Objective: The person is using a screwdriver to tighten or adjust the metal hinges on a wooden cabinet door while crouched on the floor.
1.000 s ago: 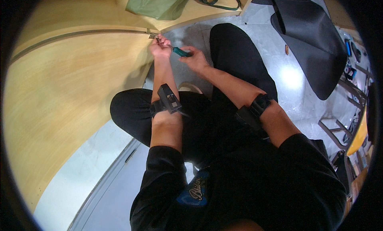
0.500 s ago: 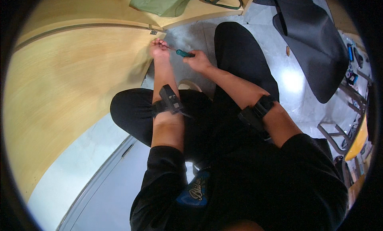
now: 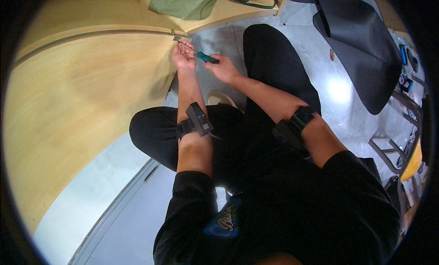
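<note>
A screwdriver (image 3: pixel 208 57) with a dark green handle lies slanted between my hands, its thin shaft pointing up and left. My right hand (image 3: pixel 222 69) is closed round the handle's end. Palm up, my left hand (image 3: pixel 184 58) has its fingers curled about the front of the shaft, close to the tip. Just beyond those fingertips, a small metal hinge (image 3: pixel 176 38) sits at the upper corner of a light wooden panel (image 3: pixel 100 91). The tip's exact contact and any screw there are too small to make out.
A green bag (image 3: pixel 185 4) rests on a wooden ledge beyond my hands. A dark sheet (image 3: pixel 352 40) lies on the grey floor to the right. Farther right are a metal-legged frame (image 3: pixel 388 153) and assorted tools. My bent knees flank my forearms, which wear black strapped devices.
The screwdriver and my right hand have moved slightly up and left. The tip is now nearer the hinge, and my left fingers have loosened and stretched a little toward it.
</note>
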A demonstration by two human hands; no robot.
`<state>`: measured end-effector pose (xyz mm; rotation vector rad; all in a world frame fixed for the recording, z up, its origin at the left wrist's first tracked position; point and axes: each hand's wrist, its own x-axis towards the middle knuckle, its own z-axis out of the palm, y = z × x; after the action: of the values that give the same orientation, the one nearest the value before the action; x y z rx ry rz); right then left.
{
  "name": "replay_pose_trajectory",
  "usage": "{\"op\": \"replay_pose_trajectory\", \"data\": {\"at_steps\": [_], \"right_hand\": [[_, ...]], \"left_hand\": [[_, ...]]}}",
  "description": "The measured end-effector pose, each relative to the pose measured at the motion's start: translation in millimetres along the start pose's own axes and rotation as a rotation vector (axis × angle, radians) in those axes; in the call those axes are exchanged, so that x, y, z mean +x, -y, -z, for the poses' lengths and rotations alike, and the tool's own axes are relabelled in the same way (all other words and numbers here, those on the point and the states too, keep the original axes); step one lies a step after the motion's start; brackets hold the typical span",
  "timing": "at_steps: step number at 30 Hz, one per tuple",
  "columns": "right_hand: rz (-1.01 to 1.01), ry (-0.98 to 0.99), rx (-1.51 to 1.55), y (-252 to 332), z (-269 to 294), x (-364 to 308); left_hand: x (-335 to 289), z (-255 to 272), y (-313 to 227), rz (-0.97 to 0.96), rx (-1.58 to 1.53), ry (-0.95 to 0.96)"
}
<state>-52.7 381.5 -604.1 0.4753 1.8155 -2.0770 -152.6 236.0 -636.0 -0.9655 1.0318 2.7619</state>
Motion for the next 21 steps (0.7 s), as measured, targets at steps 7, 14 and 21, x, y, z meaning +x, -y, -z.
{"op": "replay_pose_trajectory", "data": {"at_steps": [7, 14, 21], "right_hand": [[0.0, 0.056, 0.06, 2, -3, 9], [0.019, 0.086, 0.124, -5, -5, 15], [0.075, 0.066, 0.017, -8, -7, 15]], "left_hand": [[7, -7, 2, 0.0, 0.08, -0.041], [8, -14, 3, -0.022, 0.081, -0.059], [10, -14, 1, -0.05, 0.049, -0.092]]}}
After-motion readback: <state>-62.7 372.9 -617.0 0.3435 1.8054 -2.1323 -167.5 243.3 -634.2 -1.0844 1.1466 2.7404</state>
